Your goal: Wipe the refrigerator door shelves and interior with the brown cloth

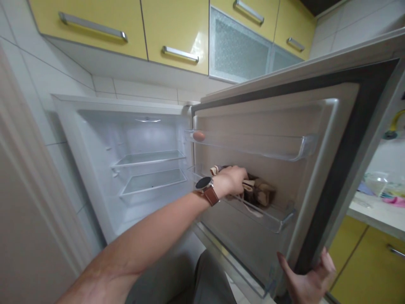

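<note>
A white fridge stands open, its door (319, 139) swung out to the right. My left hand (232, 180), with a brown-strapped watch on the wrist, reaches into the lower door bin (280, 219). Its fingers are closed on a brown and beige bundle (261, 191) lying there. My right hand (311, 278) grips the door's bottom corner, thumb on the inner face. One egg (198, 136) rests at the left end of the upper door bin (303, 147).
Inside the fridge, glass shelves (148, 158) hold nothing visible. Yellow wall cabinets (177, 29) hang overhead, and yellow base cabinets (370, 270) sit at right under a counter (376, 211) with bags and small items. White tiled wall at left.
</note>
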The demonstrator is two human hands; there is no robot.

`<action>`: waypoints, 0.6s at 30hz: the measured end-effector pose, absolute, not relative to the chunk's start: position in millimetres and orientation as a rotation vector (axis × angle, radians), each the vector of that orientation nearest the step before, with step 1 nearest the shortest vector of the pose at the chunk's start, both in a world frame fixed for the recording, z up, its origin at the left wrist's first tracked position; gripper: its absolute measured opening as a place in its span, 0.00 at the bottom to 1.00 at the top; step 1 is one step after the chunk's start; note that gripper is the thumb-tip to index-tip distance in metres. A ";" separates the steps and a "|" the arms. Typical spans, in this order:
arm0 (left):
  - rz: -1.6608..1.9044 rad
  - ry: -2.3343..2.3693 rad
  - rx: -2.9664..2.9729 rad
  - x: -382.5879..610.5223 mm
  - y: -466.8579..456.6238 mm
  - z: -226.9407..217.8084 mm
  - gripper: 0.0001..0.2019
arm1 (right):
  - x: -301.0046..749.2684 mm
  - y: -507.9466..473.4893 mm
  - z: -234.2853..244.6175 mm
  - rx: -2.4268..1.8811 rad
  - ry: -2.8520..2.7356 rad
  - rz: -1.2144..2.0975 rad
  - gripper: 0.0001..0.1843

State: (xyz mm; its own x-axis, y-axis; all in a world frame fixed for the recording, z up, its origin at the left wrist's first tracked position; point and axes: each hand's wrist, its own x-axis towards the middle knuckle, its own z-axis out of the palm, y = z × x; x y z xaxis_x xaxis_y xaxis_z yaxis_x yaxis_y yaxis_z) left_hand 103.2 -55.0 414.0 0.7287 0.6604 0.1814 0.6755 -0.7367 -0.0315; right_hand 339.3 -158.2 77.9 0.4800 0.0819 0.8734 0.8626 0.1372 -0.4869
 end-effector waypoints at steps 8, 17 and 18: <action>-0.344 -1.518 -2.571 26.4 46.7 399.3 0.09 | 335.8 -159.9 68.7 -1.302 -0.952 -0.775 0.71; -0.666 -1.384 -2.577 8.5 62.7 377.0 0.08 | 331.1 -163.0 67.1 -1.296 -0.949 -0.820 0.71; -0.755 -1.391 -2.572 6.5 63.8 375.2 0.08 | 332.1 -162.3 66.0 -1.294 -0.950 -0.824 0.71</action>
State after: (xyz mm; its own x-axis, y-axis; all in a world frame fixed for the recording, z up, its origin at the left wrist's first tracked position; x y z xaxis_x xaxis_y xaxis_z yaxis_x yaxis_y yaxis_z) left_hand 6.5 63.8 375.2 0.4529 0.7513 0.4801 0.8118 -0.5701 0.1263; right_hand 332.1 -162.3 66.0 0.4021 0.0205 0.9154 0.9091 0.1099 -0.4018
